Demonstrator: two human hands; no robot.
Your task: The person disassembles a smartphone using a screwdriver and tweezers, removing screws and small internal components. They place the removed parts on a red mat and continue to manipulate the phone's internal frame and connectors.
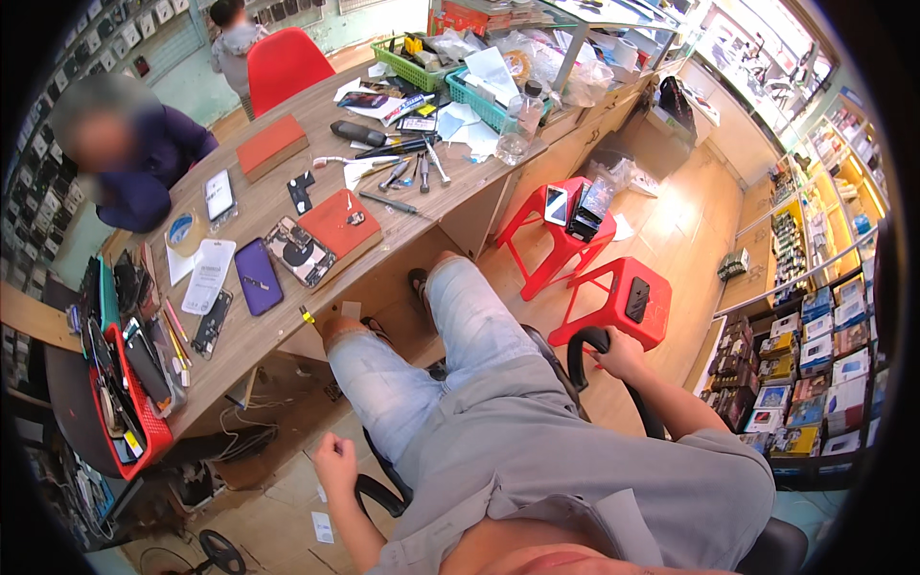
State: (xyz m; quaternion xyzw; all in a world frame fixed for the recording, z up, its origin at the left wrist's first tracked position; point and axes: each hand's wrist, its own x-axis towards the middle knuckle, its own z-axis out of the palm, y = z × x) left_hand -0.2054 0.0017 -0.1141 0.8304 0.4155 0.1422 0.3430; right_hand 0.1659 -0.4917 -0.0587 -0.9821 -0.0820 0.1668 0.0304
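My right hand (623,356) is wrapped round the front of the black chair armrest (586,337). Beside the left armrest (381,496), my left hand (335,464) is held in a loose fist, with nothing seen in it. Both hands are away from the table (402,218). On its near side lie an opened phone (300,251) with its insides showing, a purple phone case (257,278) and a bare phone frame (212,326). A red-orange block (343,230) carries a small part. Several screwdrivers (425,172) lie farther right.
Two red stools (644,326) stand to my right, with phones on them. A red basket (144,412) of tools sits at the table's left end. Green baskets (414,71) and a clear bottle (520,125) stand at the far end. Across the table sits a person (144,163).
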